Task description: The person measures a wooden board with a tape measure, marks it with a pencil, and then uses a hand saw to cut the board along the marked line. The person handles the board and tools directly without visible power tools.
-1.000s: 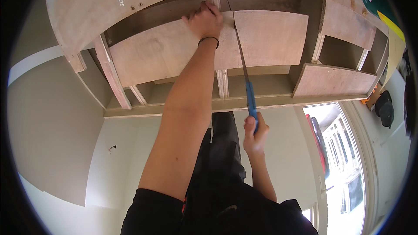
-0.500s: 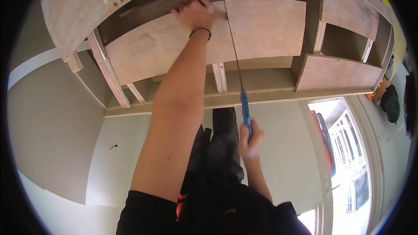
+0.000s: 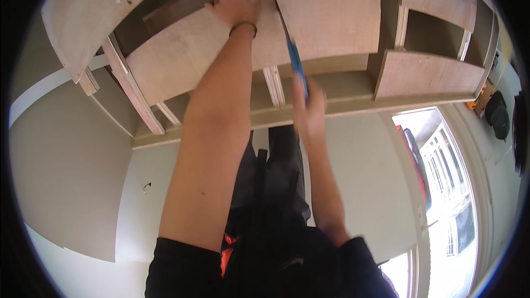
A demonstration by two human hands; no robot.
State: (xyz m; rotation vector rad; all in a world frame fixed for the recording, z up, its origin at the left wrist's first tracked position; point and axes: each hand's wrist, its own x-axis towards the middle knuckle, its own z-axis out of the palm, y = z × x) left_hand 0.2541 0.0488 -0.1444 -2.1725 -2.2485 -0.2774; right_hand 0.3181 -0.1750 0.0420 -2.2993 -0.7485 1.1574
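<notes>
A long tool with a blue handle [image 3: 296,69] and a thin, dark, straight shaft is held up against the underside of a plywood cabinet frame [image 3: 331,16], slightly above the picture's centre. Its handle is clenched in the right hand [image 3: 309,113], blurred here, while the shaft runs toward twelve o'clock along the seam between two flat panels. The left hand [image 3: 234,5] is pressed flat-knuckled against the left panel [image 3: 182,55] at about eleven o'clock of the tool, fingers curled at the panel's upper edge; whether anything is gripped there cannot be told. A dark band [image 3: 243,26] is worn at that wrist.

The panels are of pale, smooth plywood with a faint grain, and they are bent into curves by the lens. Narrow pale wooden battens [image 3: 274,85] are set between them, and open box-shaped compartments [image 3: 430,33] are seen at two o'clock. A smooth, matt, off-white wall [image 3: 72,171] is spread toward eight o'clock. A bright window with white frames [image 3: 447,187] is found at four o'clock, and a dark bag [image 3: 497,115] at three o'clock.
</notes>
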